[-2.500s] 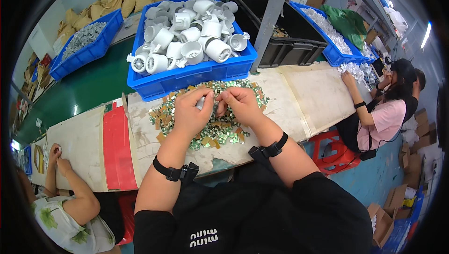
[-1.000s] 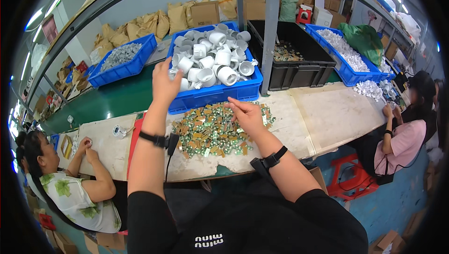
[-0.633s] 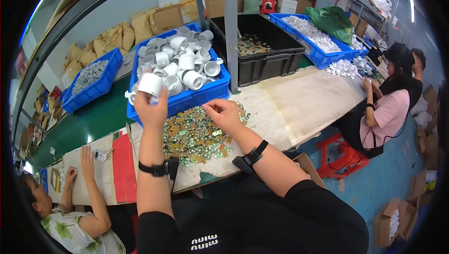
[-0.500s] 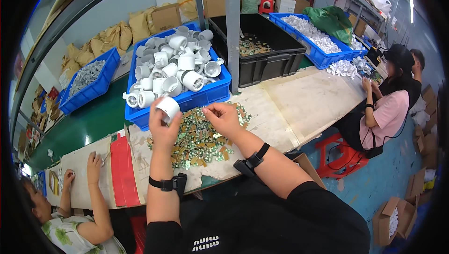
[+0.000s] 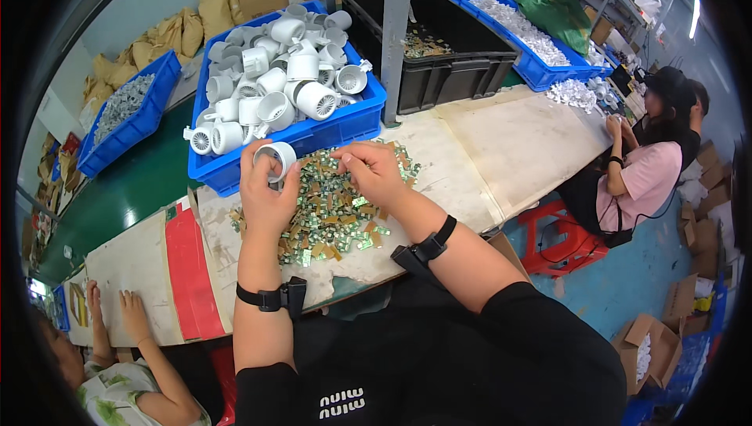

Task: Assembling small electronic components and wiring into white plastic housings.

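Presenting a white, cup-shaped plastic housing, the left hand grips it just before the blue plastic crate! The right hand pinches above green-and-tan circuit boards; contents unclear. Seemingly a positioning step; next calls for steady aim.

Head-worn fisheye view, looking down, near, over the worktable

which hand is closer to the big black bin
Right. The right hand is over the pile of small boards, in front of the black bin and to its left; the left hand, holding a white cup-shaped part, is farther left, before the blue crate.
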A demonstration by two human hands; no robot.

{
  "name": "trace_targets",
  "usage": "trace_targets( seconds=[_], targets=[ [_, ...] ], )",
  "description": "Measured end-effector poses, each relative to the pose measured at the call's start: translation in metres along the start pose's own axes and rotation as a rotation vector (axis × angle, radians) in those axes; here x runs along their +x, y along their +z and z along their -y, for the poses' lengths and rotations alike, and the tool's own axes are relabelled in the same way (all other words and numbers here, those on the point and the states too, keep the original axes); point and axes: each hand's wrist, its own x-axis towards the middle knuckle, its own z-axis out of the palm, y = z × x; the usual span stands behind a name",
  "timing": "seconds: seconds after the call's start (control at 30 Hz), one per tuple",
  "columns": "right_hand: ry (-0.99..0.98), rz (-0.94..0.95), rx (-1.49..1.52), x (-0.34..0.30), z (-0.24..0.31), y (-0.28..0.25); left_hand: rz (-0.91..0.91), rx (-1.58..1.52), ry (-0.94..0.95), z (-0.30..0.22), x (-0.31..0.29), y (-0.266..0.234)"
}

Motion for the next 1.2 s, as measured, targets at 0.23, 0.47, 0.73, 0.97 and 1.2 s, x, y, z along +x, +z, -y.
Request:
trace_targets(
  seconds=[0.23,0.47,0.73,0.97,1.2],
  targets=[
    [-0.035,0.086,-0.231,-0.003,0.003,0.005,-0.012,-0.079,-0.031,0.021,-0.010,0.001],
    [-0.104,0.179,-0.404,-0.002,0.000,0.005,-0.027,-0.189,-0.157,0.012,-0.011,0.002],
    [-0.310,0.301,-0.571,-0.004,-0.007,0.008,0.010,-0.183,-0.114,0.002,-0.006,0.002],
    [0.184,-0.133,0.159,0.007,-0.019,0.006,0.018,-0.044,-0.085,0.001,-0.004,0.001],
    [0.251,-0.108,0.186,0.006,-0.017,0.014,0.061,-0.007,-0.100,0.027,-0.012,0.001]
  ],
)
